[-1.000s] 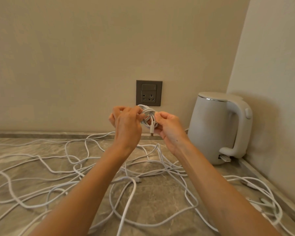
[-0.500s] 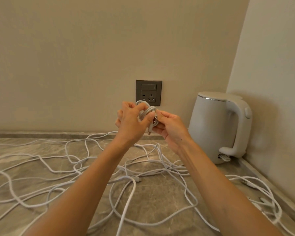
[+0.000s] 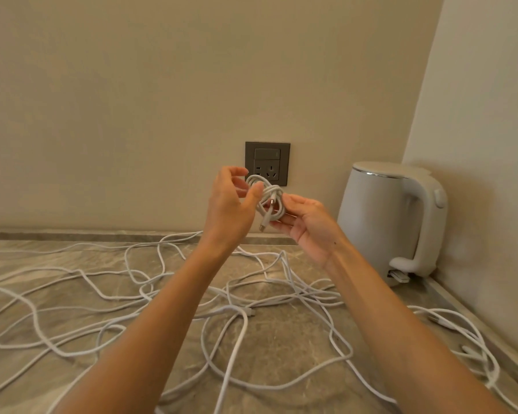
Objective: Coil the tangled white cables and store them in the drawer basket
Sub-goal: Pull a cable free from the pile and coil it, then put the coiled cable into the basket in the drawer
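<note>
A small coiled white cable (image 3: 270, 196) is held up in front of the wall socket, its plug end (image 3: 262, 227) hanging down. My left hand (image 3: 229, 206) pinches the coil's left side between thumb and curled fingers. From the right, my right hand (image 3: 307, 224) holds the coil with its palm turned up, fingers beneath and thumb on top. Several loose white cables (image 3: 237, 312) lie tangled over the grey stone counter (image 3: 281, 339) below my arms. No drawer basket is in view.
A white electric kettle (image 3: 392, 219) stands in the right corner against the side wall. A dark wall socket (image 3: 267, 163) sits behind the coil. More cable loops (image 3: 467, 333) lie along the counter's right edge.
Both hands have risen slightly with the coil. My left hand's fingers have loosened from a tight wrap to a pinch, and my right hand has turned palm up.
</note>
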